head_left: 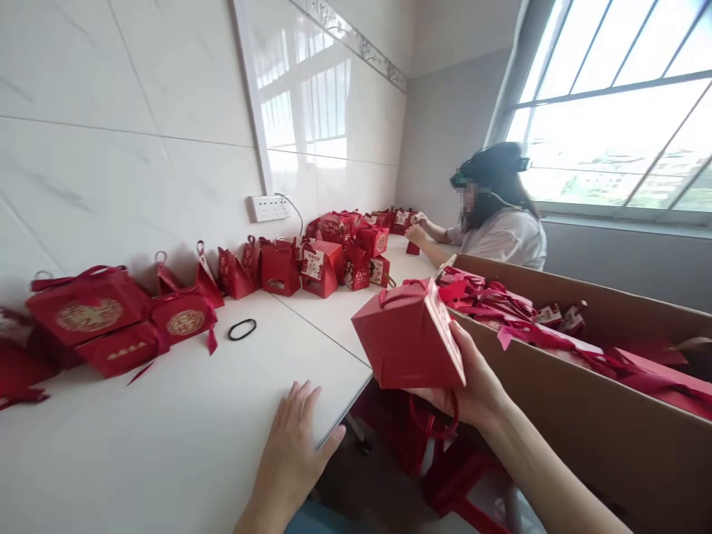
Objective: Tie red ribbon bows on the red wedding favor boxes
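My right hand grips a red gift box from below and from its right side, in the air past the table's corner. The box is tilted, with a red cord on its top and a printed panel on the right. My left hand rests on the white table at its edge, fingers stretched out and thumb over the side, with nothing in it. A black elastic band lies on the table beyond my left hand.
Red gift boxes line the wall side of the table. To the right stands a large cardboard box full of red boxes and ribbons. A person sits at the far end, hands on a red box. Red bags hang or lie below the table.
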Motion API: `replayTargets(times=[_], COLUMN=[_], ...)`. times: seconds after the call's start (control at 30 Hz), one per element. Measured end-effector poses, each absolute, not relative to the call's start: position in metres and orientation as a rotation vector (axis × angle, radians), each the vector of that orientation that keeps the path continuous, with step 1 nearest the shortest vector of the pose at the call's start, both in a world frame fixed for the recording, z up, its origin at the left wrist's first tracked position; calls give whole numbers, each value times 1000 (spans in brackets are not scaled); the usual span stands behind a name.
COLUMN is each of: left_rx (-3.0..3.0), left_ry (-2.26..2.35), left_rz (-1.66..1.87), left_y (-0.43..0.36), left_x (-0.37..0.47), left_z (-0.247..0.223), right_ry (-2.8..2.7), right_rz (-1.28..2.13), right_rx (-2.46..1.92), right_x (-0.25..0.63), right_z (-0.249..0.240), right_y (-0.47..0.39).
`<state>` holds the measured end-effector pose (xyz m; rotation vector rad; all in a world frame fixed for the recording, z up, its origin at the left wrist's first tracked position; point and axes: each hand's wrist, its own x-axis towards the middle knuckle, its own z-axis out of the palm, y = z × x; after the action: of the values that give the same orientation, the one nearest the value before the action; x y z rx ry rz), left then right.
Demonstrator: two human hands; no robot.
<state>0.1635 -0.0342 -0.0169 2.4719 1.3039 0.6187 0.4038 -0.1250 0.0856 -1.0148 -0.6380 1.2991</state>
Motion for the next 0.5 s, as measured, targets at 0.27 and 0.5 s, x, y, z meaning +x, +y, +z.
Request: replayTargets(times=[0.27,0.5], left_rx=[2841,2879], left_ry=[1307,1340], left_rz=[376,276], left_y=[-20,-19], left_x=[158,160], left_z=[-41,-37], right_ry=[-654,-475], right_rz=[1331,822], right_rx=[-855,-1077], right_x=[422,466], right_z=[99,104], right_y=[-137,-169])
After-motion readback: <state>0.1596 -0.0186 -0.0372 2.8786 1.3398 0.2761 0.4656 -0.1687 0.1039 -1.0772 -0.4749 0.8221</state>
